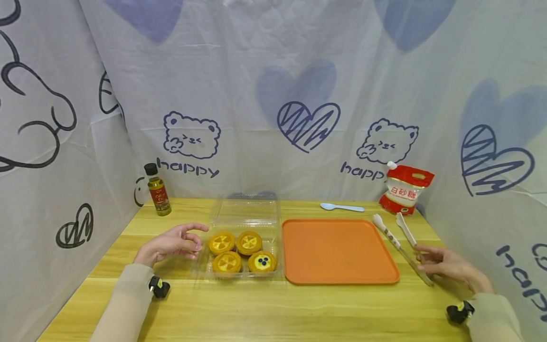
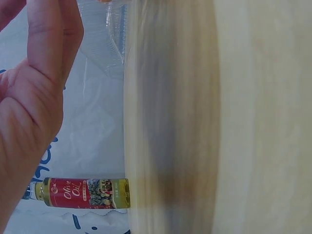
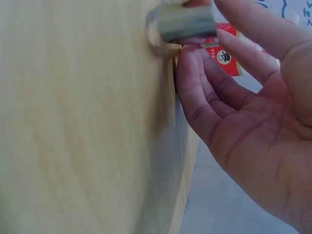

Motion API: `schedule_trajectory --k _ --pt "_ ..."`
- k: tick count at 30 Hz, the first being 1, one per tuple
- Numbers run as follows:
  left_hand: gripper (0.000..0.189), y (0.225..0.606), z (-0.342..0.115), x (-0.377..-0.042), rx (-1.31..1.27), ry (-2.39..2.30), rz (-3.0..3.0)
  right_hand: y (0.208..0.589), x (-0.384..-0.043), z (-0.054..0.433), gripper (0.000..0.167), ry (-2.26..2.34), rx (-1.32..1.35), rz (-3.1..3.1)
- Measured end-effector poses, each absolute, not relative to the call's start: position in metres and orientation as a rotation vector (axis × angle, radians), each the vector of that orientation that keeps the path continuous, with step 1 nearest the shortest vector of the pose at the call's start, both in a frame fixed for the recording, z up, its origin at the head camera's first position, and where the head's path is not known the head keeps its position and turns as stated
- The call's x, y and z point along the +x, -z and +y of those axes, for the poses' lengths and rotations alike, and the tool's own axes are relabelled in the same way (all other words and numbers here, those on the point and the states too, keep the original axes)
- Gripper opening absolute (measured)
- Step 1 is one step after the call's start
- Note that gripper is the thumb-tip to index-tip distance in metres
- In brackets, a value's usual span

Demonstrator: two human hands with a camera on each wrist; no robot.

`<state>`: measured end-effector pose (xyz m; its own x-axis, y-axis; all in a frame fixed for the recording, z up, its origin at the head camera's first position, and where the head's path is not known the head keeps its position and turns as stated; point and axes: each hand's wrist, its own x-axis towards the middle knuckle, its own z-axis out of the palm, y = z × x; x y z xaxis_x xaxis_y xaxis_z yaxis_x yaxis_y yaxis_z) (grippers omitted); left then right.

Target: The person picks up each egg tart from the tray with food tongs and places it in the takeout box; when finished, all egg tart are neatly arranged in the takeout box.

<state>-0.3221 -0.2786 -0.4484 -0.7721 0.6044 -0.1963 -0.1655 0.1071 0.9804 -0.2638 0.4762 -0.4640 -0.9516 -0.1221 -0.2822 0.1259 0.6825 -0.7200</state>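
Observation:
My left hand [image 1: 174, 243] hovers at the left side of a clear plastic clamshell box [image 1: 245, 216], its fingers loosely bent and holding nothing. Inside the box, whose lid is folded back, sit several egg tarts [image 1: 222, 242]; the front right one carries dark blue berries. On the right, my right hand [image 1: 453, 267] holds a pair of metal tongs [image 1: 409, 258] with white tips near their joined end. In the right wrist view the fingers are around the metal band [image 3: 185, 23] of the tongs. The tongs' tips point away, beside an orange tray [image 1: 337, 251].
A light blue spoon [image 1: 342, 207] lies behind the tray. A red and white sugar bag [image 1: 403, 190] stands at the back right, and an olive oil bottle [image 1: 159, 192] at the back left. Printed cloth hangs around the wooden table [image 1: 299, 308].

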Motion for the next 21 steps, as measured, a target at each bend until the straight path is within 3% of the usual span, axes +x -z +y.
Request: schedule_trajectory --k 14,21 --pt "0.073 0.4459 -0.2794 -0.3215 0.421 -1.726 1.828 0.4649 -0.268 0.4768 0.085 1.084 -0.053 2.616" --pt "0.07 0.4466 -0.2789 -0.3209 0.418 -1.71 1.843 0.4622 -0.2609 0.476 0.076 1.119 -0.088 2.678"
